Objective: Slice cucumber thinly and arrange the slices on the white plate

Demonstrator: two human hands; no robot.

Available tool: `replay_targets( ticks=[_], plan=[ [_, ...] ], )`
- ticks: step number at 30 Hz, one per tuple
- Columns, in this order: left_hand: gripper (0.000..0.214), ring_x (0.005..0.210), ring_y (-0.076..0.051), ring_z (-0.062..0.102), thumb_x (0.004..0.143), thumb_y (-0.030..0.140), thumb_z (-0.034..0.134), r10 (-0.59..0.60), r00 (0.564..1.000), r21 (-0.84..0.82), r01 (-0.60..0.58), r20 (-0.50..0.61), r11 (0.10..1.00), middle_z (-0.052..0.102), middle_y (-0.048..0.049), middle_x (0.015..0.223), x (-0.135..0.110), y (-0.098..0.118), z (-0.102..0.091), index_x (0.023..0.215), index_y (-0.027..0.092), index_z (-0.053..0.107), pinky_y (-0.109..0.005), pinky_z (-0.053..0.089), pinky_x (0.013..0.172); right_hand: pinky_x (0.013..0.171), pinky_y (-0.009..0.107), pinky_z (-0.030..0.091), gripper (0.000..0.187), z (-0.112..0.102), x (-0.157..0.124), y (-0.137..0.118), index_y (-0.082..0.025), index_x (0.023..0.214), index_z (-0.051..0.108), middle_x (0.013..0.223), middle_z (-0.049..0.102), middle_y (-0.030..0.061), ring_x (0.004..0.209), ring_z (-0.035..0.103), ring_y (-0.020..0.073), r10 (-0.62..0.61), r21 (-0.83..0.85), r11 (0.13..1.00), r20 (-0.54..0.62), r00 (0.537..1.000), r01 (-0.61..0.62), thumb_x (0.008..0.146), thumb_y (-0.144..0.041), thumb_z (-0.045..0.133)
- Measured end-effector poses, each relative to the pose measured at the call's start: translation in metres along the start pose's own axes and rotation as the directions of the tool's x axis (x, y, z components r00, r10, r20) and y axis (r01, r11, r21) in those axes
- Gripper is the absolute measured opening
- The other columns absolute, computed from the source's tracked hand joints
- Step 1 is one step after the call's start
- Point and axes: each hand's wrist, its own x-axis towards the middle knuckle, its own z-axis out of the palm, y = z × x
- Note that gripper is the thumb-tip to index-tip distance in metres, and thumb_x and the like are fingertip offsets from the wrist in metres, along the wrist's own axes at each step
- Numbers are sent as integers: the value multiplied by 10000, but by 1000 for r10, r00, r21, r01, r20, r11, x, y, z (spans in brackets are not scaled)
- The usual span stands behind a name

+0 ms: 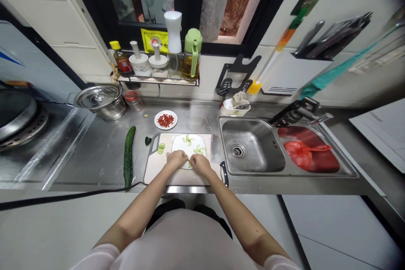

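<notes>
Over the near edge of a white square plate [177,142], my left hand [177,159] and my right hand [201,164] almost meet, fingertips pinched around a thin cucumber slice [189,163]. Fingers partly hide that slice. Pale green cucumber slices are fanned on the plate in a pinwheel [188,139] at the back and a second fan [200,150] at the right. The plate rests on a cutting board [155,171]. A few overlapping cucumber rounds [161,148] lie on the board's left. By its right edge is a knife [225,174], mostly its black handle showing.
A whole cucumber [128,156] and a dark green cut end [148,140] lie left of the board. Behind stands a small plate [156,120] of red bits. A double sink [253,168] is at the right, with a red bag [299,155]. A lidded pot [110,107] stands back left.
</notes>
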Motion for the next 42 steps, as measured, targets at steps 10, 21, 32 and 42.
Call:
replay_targets(
  ticks=[10, 21, 32, 42],
  plan=[
    [226, 1030, -246, 591, 877, 340, 524, 205, 964, 110, -189, -170, 976, 692, -67, 1033, -8, -14, 9, 1045, 245, 641, -387, 300, 901, 686, 245, 320, 256, 6, -12, -1, -216, 1030, 636, 1029, 659, 51, 928, 565, 165, -91, -166, 983, -56, 994, 81, 981, -254, 387],
    [235, 1007, -245, 554, 904, 369, 507, 291, 939, 98, -277, -184, 956, 673, -59, 963, -9, -19, 12, 913, 247, 708, -387, 282, 881, 715, 253, 355, 332, 12, -21, -1, -246, 1091, 650, 1023, 634, 61, 940, 550, 177, -113, -249, 963, -20, 993, 105, 1004, -293, 333],
    [229, 1036, -249, 542, 902, 384, 524, 252, 952, 83, -240, -176, 967, 665, -71, 1003, -14, -18, 12, 915, 240, 702, -379, 277, 899, 764, 264, 378, 277, 16, -24, -8, -226, 1099, 633, 1052, 642, 65, 998, 549, 188, -85, -204, 976, -29, 996, 78, 974, -257, 388],
    [226, 1024, -248, 542, 899, 390, 524, 254, 951, 70, -246, -174, 967, 664, -62, 974, -14, -18, 12, 915, 242, 695, -383, 274, 902, 781, 274, 377, 280, 21, -25, -10, -220, 1094, 635, 1044, 635, 73, 1006, 549, 197, -74, -212, 975, -59, 996, 60, 981, -271, 384]
  ],
)
